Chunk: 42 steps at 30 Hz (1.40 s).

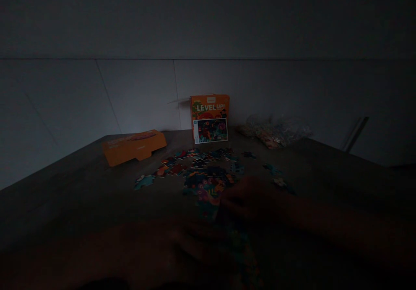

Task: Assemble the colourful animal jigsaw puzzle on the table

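Under a pale wall (143, 95), my grey table (97, 194) sits in gloom. From my head, I see one LEVEL UP! box (211, 112), one picture card (212, 131) against it, one orange carton (134, 147), and jigsaw pieces (178, 169) too many to count around one part-joined puzzle (206, 190), centre. My right hand (245, 197) reaches in, fingers bent at its edge; my left hand (195, 242) lies low, nearer me. Too dark to tell whether either grips.

orange box, upright (212, 110) | orange cardboard, left (134, 148) | clear plastic packaging, right (279, 130) | tiled wall, behind (139, 93)
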Available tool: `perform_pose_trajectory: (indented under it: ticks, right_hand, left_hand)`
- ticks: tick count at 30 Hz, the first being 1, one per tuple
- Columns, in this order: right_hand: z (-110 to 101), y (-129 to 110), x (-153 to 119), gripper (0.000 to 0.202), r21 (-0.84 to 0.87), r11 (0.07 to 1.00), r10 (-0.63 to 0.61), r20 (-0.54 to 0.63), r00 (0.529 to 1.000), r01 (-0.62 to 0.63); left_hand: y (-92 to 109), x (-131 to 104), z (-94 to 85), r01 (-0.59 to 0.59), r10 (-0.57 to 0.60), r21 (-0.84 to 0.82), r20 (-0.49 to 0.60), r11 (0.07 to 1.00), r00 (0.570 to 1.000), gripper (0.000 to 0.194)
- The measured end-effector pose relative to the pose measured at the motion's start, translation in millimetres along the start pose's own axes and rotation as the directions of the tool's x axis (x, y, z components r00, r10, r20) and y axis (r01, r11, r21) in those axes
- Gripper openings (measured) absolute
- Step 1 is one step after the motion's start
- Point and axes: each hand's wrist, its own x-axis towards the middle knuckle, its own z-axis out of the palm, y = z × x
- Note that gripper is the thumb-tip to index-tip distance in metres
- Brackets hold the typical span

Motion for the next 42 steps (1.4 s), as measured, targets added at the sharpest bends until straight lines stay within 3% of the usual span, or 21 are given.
perform_pose_trajectory:
  ticks: [5, 13, 18, 22, 29, 36, 42]
  right_hand:
    - [-3, -3, 1, 0.03, -0.06, 0.998, 0.026, 0.008, 1.0, -0.025]
    - [-2, -6, 0, 0.025, -0.108, 0.992, 0.072, 0.001, 0.997, -0.072]
    - [4, -4, 0, 0.026, -0.214, 0.976, -0.09, -0.184, 0.979, 0.049]
    - [5, -1, 3, 0.034, -0.206, 0.968, -0.177, -0.14, 0.974, 0.146]
    - [4, -2, 2, 0.043, -0.122, 0.992, 0.027, -0.051, 0.998, -0.033]
    - [6, -1, 1, 0.047, -0.075, 0.968, 0.242, -0.003, 0.97, -0.241]
    - [5, 1, 1, 0.049, -0.065, 0.961, 0.27, 0.026, 0.962, -0.268]
  left_hand:
    - [1, -2, -3.5, 0.123, -0.124, 0.013, 0.059, 0.992, 0.991, 0.052]
    - [0, -8, -6.1, 0.27, -0.271, 0.052, 0.002, 0.961, 0.963, 0.065]
    - [0, -7, -6.1, 0.32, -0.323, 0.093, 0.018, 0.943, 0.946, 0.069]
    - [-1, -7, -6.1, 0.296, -0.301, 0.116, 0.02, 0.948, 0.954, 0.069]
    - [-4, -9, -1.1, 0.276, -0.272, 0.085, -0.049, 0.957, 0.961, 0.064]
    - [0, -10, -3.4, 0.326, -0.324, 0.088, -0.039, 0.941, 0.945, 0.066]
    - [2, -7, -6.7, 0.379, -0.384, 0.122, 0.016, 0.917, 0.923, 0.071]
